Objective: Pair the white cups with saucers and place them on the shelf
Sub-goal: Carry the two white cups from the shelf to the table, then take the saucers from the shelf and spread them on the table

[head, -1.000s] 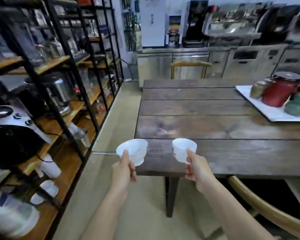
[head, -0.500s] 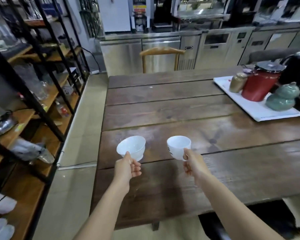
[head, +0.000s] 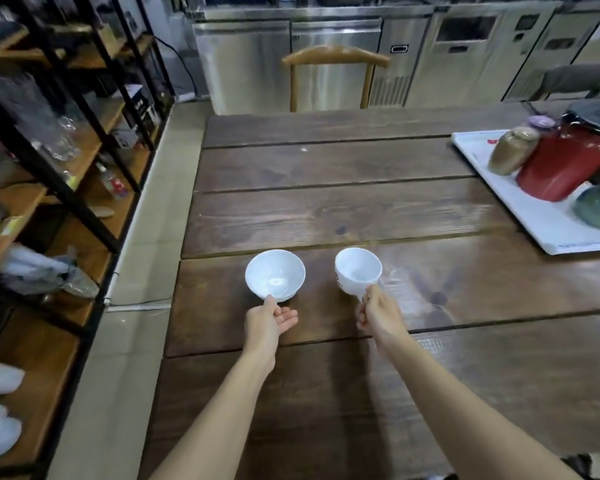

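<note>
Two white cups are held above the dark wooden table [head: 326, 209], side by side and a little apart: the left cup [head: 275, 274], wide like a bowl, is pinched at its near rim by the left hand [head: 269, 322], with the thumb on the rim and the other fingers loosely curled under it, while the right cup [head: 358, 270] is gripped at its near side by the closed fingers of the right hand [head: 378, 313]. Whether the cups touch the table I cannot tell. A white tray [head: 541, 223] with a red pot [head: 565, 164] lies at the far right of the table, and a black shelf rack [head: 84, 188] with wooden boards stands to the left.
</note>
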A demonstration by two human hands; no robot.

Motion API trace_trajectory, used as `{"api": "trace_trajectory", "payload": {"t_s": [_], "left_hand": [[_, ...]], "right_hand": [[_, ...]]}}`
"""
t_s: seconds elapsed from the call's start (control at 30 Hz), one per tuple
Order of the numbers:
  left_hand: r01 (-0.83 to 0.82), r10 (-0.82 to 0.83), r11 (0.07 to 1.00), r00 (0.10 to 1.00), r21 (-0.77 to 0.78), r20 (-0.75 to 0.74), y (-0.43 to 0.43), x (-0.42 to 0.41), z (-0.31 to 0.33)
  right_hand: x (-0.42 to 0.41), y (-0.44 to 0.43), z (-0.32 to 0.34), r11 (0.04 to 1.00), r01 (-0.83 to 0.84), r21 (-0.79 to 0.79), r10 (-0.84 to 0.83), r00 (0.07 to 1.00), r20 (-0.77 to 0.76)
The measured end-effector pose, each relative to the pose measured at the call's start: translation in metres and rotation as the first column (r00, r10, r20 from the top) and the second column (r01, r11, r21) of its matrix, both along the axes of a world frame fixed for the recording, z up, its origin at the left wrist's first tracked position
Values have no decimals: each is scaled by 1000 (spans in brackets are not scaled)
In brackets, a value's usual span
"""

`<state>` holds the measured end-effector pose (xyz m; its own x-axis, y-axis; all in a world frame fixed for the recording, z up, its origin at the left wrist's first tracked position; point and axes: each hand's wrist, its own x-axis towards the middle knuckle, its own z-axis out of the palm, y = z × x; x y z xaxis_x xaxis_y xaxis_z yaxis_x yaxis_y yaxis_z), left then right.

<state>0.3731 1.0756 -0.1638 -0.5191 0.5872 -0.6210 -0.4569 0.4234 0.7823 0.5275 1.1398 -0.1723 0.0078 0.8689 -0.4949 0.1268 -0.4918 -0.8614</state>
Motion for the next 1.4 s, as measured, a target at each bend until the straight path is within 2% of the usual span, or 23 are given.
{"api": "trace_trajectory", "payload": {"t_s": [0.17, 0.3, 0.4, 0.47, 0.57, 0.63, 0.7, 0.77, 0.93, 1.03, 1.17, 1.4], "left_hand": [[-22, 22, 1000, 999, 22, 27, 11, 12, -9], [3, -4, 1000, 999, -29, -45, 11, 14, -17], [-37, 30, 998, 990, -53, -139, 10, 16, -19], [-55, 39, 994, 985, -93, -166, 9, 18, -16], [-53, 18, 989, 971, -141, -238, 6, 16, -12], [-39, -20, 984, 946, -175, -325, 3, 11, -8], [12, -109, 975, 895, -222, -432, -2, 4, 0], [73, -209, 963, 810, -260, -548, -11, -1, 16], [107, -301, 949, 578, -296, -759, -35, -16, 57], [113, -339, 939, 465, -325, -818, -56, -26, 76], [116, -294, 956, 325, -270, -899, -106, -45, 96], [-35, -204, 975, 236, -218, -950, -250, -85, 111]], "right_hand": [[7, 13, -13, 1000, 4, 0, -4, 1000, 25], [19, 19, -18, 999, -39, -12, 39, 999, 30], [27, 19, -20, 995, -95, -38, 94, 995, -16], [32, 19, -20, 987, -146, -59, 147, 989, 13], [41, 20, -18, 983, -181, -7, 179, 965, 189], [48, 21, -12, 961, -229, 154, 143, 890, 434], [53, 24, 5, 904, -311, 293, 83, 800, 595], [53, 29, 29, 840, -409, 356, 108, 770, 628], [37, 25, 85, 639, -673, 371, 294, 660, 691], [22, 8, 101, 548, -737, 396, 342, 630, 697], [-10, -22, 111, 420, -808, 414, 373, 569, 732], [-94, -130, 127, 171, -881, 442, 455, 468, 758]]}}
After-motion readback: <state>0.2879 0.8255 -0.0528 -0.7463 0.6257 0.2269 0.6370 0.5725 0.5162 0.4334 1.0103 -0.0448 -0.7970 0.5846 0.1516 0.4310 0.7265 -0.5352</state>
